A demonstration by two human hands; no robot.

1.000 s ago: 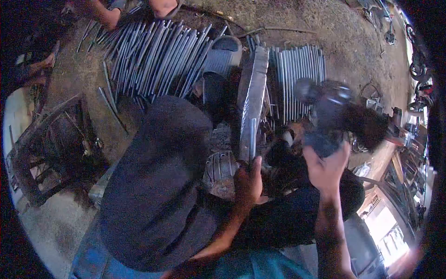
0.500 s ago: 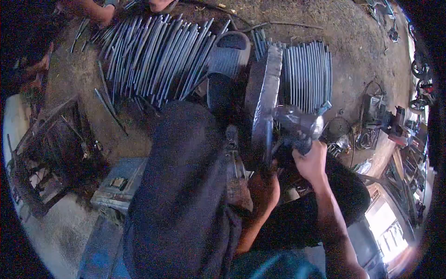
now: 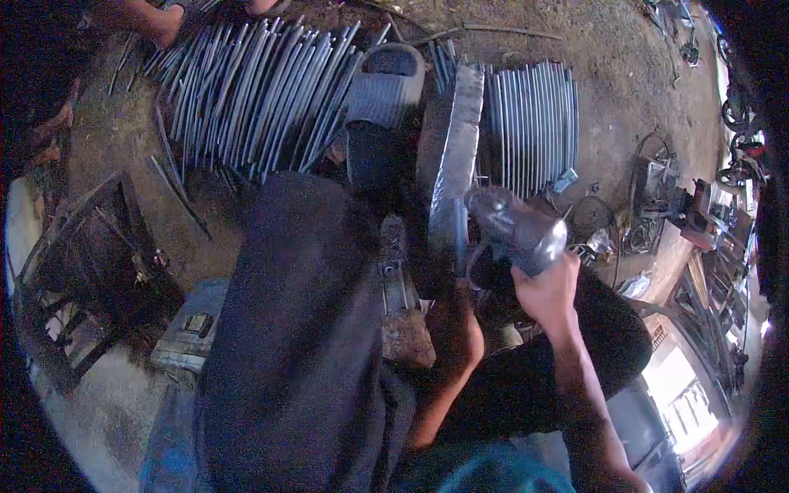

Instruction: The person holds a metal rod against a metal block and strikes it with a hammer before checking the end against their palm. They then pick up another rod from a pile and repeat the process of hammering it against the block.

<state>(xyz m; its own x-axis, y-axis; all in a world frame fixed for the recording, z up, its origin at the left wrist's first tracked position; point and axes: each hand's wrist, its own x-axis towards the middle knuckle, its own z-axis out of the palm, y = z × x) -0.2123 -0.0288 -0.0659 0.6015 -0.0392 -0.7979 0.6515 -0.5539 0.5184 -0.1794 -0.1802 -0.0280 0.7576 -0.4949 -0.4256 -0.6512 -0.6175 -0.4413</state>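
Two hands work over a long, dull grey metal rail [image 3: 454,156] that runs from the person's lap toward the far edge of the dirt floor [image 3: 625,74], its flat face scuffed and shiny in streaks. In the head view, the right hand [image 3: 544,289] is wrapped tight round the rear of a power tool [image 3: 511,223], a rounded, greyish, slightly blurred body whose front end lies just beside the right edge of the rail, forward and to the left of the clenched fingers. The left hand [image 3: 458,324] sits at the rail's near end, beside a narrow rod [image 3: 459,240] standing against it; whether it is gripping cannot be told. Left of that hand lies a rusty, lumpy iron block [image 3: 404,333]. Thin round steel rods lie in two fans on the floor: a wide left bundle [image 3: 246,90] and a tidier right bundle [image 3: 532,123] just past the rail. A ribbed grey sandal [image 3: 385,86] rests between them. Against half a second before, the tool has dropped lower and closer to the rail's near end, and the left hand has shifted slightly down the rail.
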